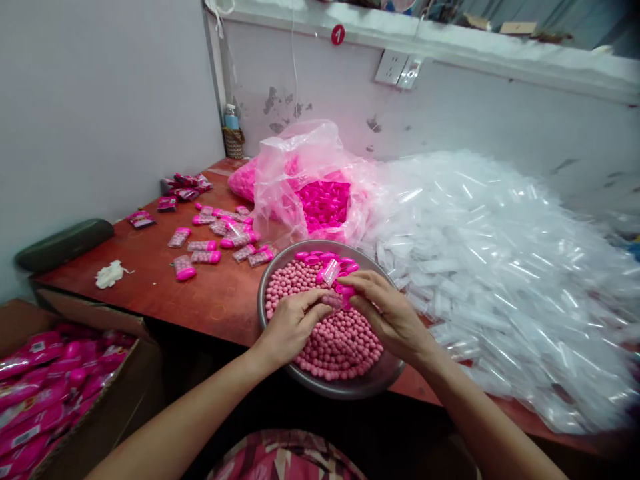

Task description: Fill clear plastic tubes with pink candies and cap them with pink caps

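A metal bowl point(395, 373) of pink beads point(340, 353) stands at the table's front edge. Over it, my left hand point(295, 321) pinches a small clear container point(331, 300) with pink beads inside. My right hand point(387, 310) comes in from the right, its thumb and fingers closed on a pink cap point(346, 293) at the container's right end. Behind the fingers, several pink caps point(313, 258) and one clear container with a pink end point(330, 272) lie on the beads at the back of the bowl.
Filled containers point(204, 257) lie on the red table point(200, 300) at left, beside packets point(141, 219) and a dark case point(65, 245). A plastic bag of pink caps point(325, 203) stands behind the bowl. Clear empty containers point(490, 267) heap rightward. A carton point(110, 393) holds pink packets.
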Available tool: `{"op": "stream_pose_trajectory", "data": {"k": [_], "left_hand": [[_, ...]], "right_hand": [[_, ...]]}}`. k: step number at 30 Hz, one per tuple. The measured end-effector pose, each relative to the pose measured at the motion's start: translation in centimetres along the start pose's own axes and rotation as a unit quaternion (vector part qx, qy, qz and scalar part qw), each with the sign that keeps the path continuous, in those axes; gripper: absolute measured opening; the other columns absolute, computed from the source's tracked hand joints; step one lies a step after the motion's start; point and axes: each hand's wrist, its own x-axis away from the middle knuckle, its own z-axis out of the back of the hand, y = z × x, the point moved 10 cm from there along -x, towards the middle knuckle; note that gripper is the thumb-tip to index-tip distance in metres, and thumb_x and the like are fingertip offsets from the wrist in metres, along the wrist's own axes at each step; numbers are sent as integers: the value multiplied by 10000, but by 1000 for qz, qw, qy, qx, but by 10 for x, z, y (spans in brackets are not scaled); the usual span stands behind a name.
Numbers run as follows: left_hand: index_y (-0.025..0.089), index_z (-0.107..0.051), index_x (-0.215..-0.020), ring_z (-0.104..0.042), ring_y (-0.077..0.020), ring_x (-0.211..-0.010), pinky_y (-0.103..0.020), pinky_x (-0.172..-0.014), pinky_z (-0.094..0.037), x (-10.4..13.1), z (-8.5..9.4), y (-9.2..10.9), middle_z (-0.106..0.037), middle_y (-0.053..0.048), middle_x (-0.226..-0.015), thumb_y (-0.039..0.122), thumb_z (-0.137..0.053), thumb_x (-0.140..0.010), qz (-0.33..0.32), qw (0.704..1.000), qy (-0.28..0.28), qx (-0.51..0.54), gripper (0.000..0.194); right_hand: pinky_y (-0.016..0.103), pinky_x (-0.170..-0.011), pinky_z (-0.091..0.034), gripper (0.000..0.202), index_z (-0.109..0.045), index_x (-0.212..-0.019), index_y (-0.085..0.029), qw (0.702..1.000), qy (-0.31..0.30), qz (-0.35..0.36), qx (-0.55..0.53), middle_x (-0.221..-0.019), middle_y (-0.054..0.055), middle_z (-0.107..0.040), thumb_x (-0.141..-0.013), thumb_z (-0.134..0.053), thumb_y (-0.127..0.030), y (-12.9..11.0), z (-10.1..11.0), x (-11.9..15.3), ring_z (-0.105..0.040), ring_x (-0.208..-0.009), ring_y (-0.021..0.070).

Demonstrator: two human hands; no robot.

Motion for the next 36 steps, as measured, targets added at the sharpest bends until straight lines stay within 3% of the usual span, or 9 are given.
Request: {"op": "stream_pose_trajectory", "data": {"k": [6,11,16,20,23,26,30,33,36], "left_hand": [[168,-652,-873,-600,-159,-748,-229,-692,-441,6,3,7,-661,-36,-823,220,-484,-859,-18,996,19,-83,177],[193,-674,-953,-626,-177,-797,-246,-738,-457,9,1,9,-678,-44,-819,190,-484,-854,-53,993,13,-101,214],[213,-691,-987,-634,-196,-822,-275,-785,-467,8,-1,7,-696,-57,-858,195,-516,-834,-56,996,4,-71,233],[198,-678,-1024,-631,-204,-854,-288,-758,-506,3,5,-11,-692,-51,-897,251,-539,-824,38,997,20,63,249],[168,-655,-1058,-632,-202,-830,-297,-698,-535,2,8,-24,-686,-55,-934,278,-563,-807,98,979,35,177,289],[159,-682,-1004,-628,-202,-873,-300,-781,-515,1,11,-21,-696,-53,-941,256,-593,-787,77,980,49,174,254],[179,-701,-974,-624,-202,-932,-283,-859,-473,1,7,-10,-706,-44,-950,230,-589,-789,29,991,25,131,222],[171,-694,-989,-625,-199,-919,-279,-841,-474,0,12,-14,-706,-41,-948,223,-586,-792,40,987,41,153,230],[158,-687,-1001,-621,-196,-901,-279,-824,-473,-1,19,-19,-703,-45,-950,217,-586,-794,51,981,71,172,237]], "right_hand": [[290,-675,-488,387,-445,-1279,-261,994,-26,64,83,-848,55,-526,-903,-409,-177,-16,-17,4,-540,-768,164],[287,-647,-494,545,-271,-1389,-255,986,-42,105,123,-890,78,-514,-880,-329,-68,-15,-29,24,-524,-780,169],[305,-684,-505,538,-310,-1381,-245,991,-56,72,99,-924,92,-542,-872,-353,-77,-8,-35,28,-543,-802,174],[338,-814,-490,419,-465,-1283,-291,999,6,-21,-41,-1012,75,-589,-875,-476,-196,4,-17,19,-568,-925,184],[388,-893,-465,393,-497,-1245,-301,956,4,-143,-258,-1176,64,-572,-854,-537,-298,27,-20,24,-547,-1063,217],[386,-834,-500,353,-575,-1140,-261,887,21,-228,-400,-1125,73,-608,-800,-606,-353,47,-29,36,-603,-964,217],[345,-769,-518,364,-640,-975,-217,859,62,-274,-428,-922,67,-670,-666,-729,-387,64,-31,42,-630,-843,201],[371,-781,-516,392,-645,-981,-209,834,59,-285,-468,-983,93,-662,-683,-690,-459,64,-34,42,-630,-876,218],[389,-783,-515,357,-655,-973,-218,814,40,-307,-492,-961,83,-674,-658,-733,-365,66,-40,47,-645,-818,210]]}}
